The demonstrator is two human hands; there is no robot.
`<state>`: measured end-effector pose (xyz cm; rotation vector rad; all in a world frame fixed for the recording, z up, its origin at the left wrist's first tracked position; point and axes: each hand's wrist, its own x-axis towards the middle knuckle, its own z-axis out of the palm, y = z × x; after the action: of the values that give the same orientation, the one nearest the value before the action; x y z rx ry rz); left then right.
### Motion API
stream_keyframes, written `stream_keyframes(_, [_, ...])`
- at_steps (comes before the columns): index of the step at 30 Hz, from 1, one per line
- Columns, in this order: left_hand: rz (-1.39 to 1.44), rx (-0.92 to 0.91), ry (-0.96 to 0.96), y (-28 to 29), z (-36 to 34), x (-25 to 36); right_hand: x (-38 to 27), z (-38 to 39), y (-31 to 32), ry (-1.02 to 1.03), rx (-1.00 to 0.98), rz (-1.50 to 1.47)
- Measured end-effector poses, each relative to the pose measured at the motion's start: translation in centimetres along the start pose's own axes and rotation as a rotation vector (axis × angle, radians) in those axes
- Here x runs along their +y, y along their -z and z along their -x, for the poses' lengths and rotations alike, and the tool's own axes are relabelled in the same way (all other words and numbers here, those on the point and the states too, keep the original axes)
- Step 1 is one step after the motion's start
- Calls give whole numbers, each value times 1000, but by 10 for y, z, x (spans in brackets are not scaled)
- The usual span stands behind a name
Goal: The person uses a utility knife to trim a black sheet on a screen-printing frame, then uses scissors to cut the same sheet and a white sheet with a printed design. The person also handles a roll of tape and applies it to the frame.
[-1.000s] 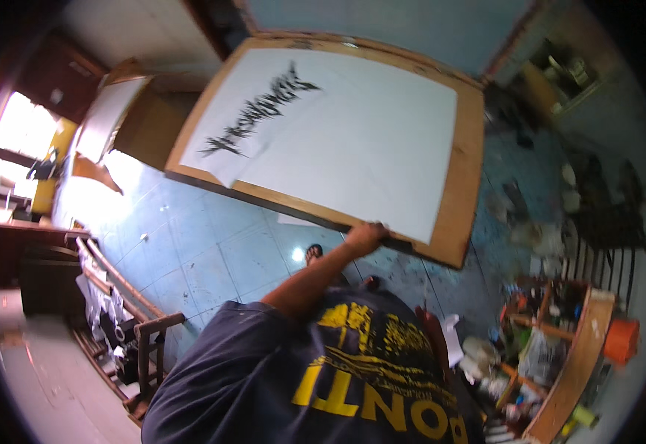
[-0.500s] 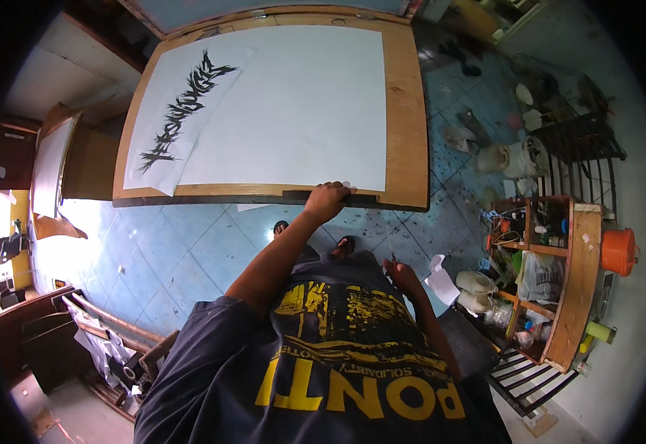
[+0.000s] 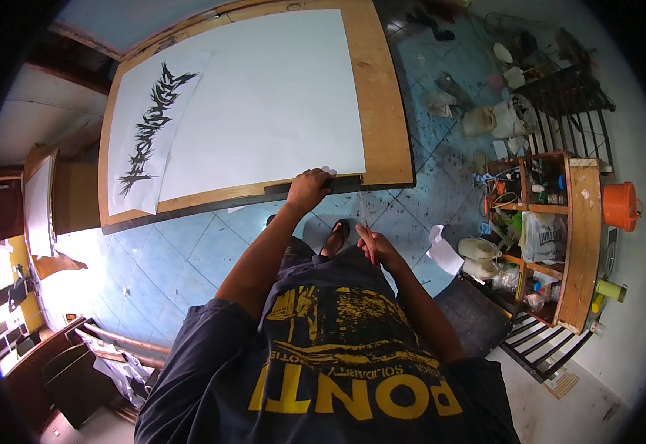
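Note:
My left hand (image 3: 308,190) is closed at the near edge of a wooden board (image 3: 382,103), its knuckles up, beside a short dark bar (image 3: 349,180) along that edge. A large white sheet (image 3: 263,96) covers most of the board. On its left part lies a narrower white paper (image 3: 148,137) with spiky black lettering. Low in front of my body, to the right, my right hand (image 3: 387,251) is closed round a slim tool with a reddish handle (image 3: 369,244). The tool's thin end points toward the board; its exact kind is unclear.
Blue floor tiles (image 3: 182,274) with dark specks surround my sandalled foot (image 3: 335,237). To the right stand a wooden shelf (image 3: 580,244) full of bags and bottles, an orange bucket (image 3: 620,206) and a black metal rack (image 3: 567,92). A curled white paper (image 3: 445,253) lies near my right arm.
My right hand has come up and forward, bringing the reddish-handled tool into clearer view. My left hand stays at the board's edge. The whole view has shifted and turned a little.

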<state>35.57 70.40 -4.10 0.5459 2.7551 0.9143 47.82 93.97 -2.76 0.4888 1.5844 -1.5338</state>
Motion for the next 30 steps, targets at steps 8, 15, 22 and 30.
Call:
stream_keyframes(8, [28,1,-2,-4,-4,2,-9,-17,-8,-59,36,-79])
stream_keyframes(15, [47,12,-39,2,-5,5,-12,-31,-14,-66,46,-78])
stream_keyframes(22, [34,12,34,4,-5,4,-23,-31,-22,-55,37,-72])
stream_keyframes(30, [74,26,32,5,-7,8,-23,-27,-22,-75,69,-57])
